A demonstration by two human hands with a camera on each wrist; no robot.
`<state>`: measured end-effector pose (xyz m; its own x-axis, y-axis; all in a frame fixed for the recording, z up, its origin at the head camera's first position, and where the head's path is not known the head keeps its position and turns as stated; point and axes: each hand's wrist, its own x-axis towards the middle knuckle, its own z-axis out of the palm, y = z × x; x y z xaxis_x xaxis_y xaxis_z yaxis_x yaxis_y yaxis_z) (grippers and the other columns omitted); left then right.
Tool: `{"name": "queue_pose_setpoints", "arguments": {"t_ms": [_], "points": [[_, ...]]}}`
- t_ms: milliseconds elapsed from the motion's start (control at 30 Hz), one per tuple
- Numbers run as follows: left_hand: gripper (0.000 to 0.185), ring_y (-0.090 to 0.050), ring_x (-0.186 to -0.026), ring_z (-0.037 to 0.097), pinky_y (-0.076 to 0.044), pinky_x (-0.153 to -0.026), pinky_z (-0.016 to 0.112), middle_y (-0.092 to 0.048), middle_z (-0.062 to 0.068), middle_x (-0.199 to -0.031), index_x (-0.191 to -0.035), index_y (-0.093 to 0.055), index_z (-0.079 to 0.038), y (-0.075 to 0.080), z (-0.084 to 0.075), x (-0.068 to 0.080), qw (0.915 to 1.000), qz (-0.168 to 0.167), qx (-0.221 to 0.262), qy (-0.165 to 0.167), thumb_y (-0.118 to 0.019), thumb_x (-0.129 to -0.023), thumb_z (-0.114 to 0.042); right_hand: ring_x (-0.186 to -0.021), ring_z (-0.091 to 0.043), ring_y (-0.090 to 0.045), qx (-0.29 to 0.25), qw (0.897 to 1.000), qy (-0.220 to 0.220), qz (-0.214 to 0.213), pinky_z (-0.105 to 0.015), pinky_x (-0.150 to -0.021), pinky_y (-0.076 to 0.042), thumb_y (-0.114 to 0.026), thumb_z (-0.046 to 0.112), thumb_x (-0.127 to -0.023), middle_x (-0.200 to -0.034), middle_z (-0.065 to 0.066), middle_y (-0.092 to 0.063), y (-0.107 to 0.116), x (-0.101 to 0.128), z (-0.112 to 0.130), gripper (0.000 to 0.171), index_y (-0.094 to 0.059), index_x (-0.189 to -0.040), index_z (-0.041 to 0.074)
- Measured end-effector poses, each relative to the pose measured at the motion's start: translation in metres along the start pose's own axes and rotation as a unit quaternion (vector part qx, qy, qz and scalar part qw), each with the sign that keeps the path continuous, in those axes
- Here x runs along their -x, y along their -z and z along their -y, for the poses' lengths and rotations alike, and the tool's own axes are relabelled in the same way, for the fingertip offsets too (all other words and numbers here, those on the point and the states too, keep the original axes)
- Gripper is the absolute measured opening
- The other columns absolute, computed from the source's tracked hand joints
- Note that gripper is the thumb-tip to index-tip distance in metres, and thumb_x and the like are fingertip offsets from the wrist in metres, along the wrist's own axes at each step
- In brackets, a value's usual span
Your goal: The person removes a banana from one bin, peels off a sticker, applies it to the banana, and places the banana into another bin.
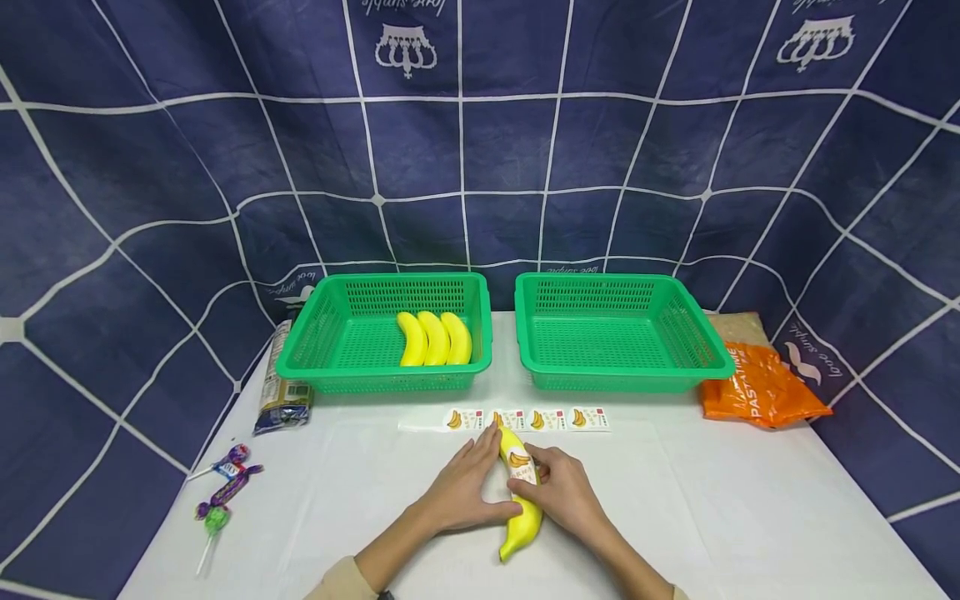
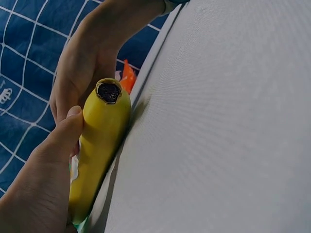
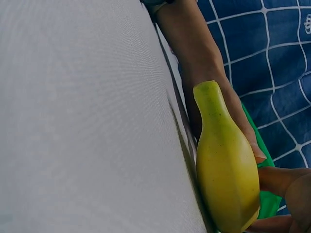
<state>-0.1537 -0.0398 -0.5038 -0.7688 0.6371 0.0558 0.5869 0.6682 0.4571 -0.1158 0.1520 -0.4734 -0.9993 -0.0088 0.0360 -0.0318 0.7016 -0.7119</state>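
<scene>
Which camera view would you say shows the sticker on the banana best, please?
The head view: the sticker faces up on the banana, between both hands. The left wrist view catches only its edge; the right wrist view shows bare peel.

A navy blue fabric backdrop (image 1: 450, 158) with a white grid of lines and small crown prints hangs behind and around both sides. Below it, a white cloth-covered tabletop (image 1: 750, 517) lies evenly lit.
</scene>
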Motion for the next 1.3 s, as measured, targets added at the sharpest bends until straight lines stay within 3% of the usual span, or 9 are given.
{"name": "queue_pose_setpoints", "arguments": {"t_ms": [400, 600, 733, 933, 1067, 1300], "points": [[0.115, -0.017, -0.152, 0.022, -0.026, -0.121, 0.047, -0.011, 0.011, -0.164, -0.155, -0.016, -0.001, 0.006, -0.002, -0.002, 0.9998, 0.0, 0.02, -0.004, -0.057, -0.078, -0.077, -0.071, -0.01, -0.057, -0.031, 0.998, -0.048, -0.006, -0.02, -0.058, -0.047, -0.085, 0.034, -0.07, -0.082, -0.003, -0.067, -0.003, 0.0, -0.001, 0.062, -0.067, -0.116, -0.005], [0.117, -0.017, -0.152, 0.022, -0.025, -0.122, 0.045, -0.012, 0.011, -0.164, -0.155, -0.016, -0.002, 0.019, -0.005, -0.012, 0.9999, -0.007, 0.011, -0.01, -0.06, -0.076, -0.077, -0.069, -0.008, -0.058, -0.038, 0.998, -0.049, -0.001, -0.02, -0.058, -0.048, -0.085, 0.036, -0.071, -0.08, -0.003, -0.069, -0.001, -0.001, 0.0, 0.062, -0.068, -0.112, -0.007], [0.116, -0.016, -0.152, 0.023, -0.024, -0.122, 0.044, -0.011, 0.011, -0.165, -0.155, -0.015, -0.003, 0.038, -0.013, -0.031, 0.9995, -0.015, 0.026, -0.013, -0.065, -0.076, -0.072, -0.067, -0.008, -0.057, -0.039, 0.998, -0.045, -0.001, -0.02, -0.056, -0.047, -0.085, 0.035, -0.071, -0.077, -0.002, -0.069, 0.0, 0.0, 0.0, 0.057, -0.07, -0.108, -0.005], [0.112, -0.016, -0.151, 0.029, -0.027, -0.12, 0.051, -0.003, 0.003, -0.166, -0.157, -0.008, -0.01, 0.062, -0.021, -0.071, 0.996, -0.026, 0.085, 0.001, -0.069, -0.079, -0.062, -0.068, -0.009, -0.056, -0.041, 0.998, -0.048, -0.001, -0.021, -0.058, -0.046, -0.083, 0.034, -0.071, -0.076, -0.001, -0.067, 0.0, -0.001, -0.002, 0.053, -0.071, -0.107, -0.004], [0.112, -0.013, -0.152, 0.028, -0.025, -0.12, 0.054, -0.002, 0.004, -0.166, -0.157, -0.006, -0.009, 0.068, -0.024, -0.095, 0.9949, -0.027, 0.097, 0.008, -0.069, -0.08, -0.061, -0.068, -0.009, -0.058, -0.046, 0.998, -0.051, 0.002, -0.021, -0.058, -0.048, -0.083, 0.034, -0.071, -0.078, -0.002, -0.068, 0.0, -0.001, -0.002, 0.055, -0.07, -0.108, -0.005], [0.114, -0.012, -0.152, 0.031, -0.026, -0.119, 0.055, 0.001, 0.007, -0.166, -0.157, -0.005, -0.007, 0.068, -0.026, -0.128, 0.99, -0.048, 0.123, 0.048, -0.067, -0.08, -0.064, -0.067, -0.008, -0.056, -0.043, 0.998, -0.044, -0.003, -0.02, -0.056, -0.046, -0.083, 0.032, -0.07, -0.077, -0.002, -0.067, 0.0, 0.001, -0.001, 0.058, -0.068, -0.111, -0.006]]}}
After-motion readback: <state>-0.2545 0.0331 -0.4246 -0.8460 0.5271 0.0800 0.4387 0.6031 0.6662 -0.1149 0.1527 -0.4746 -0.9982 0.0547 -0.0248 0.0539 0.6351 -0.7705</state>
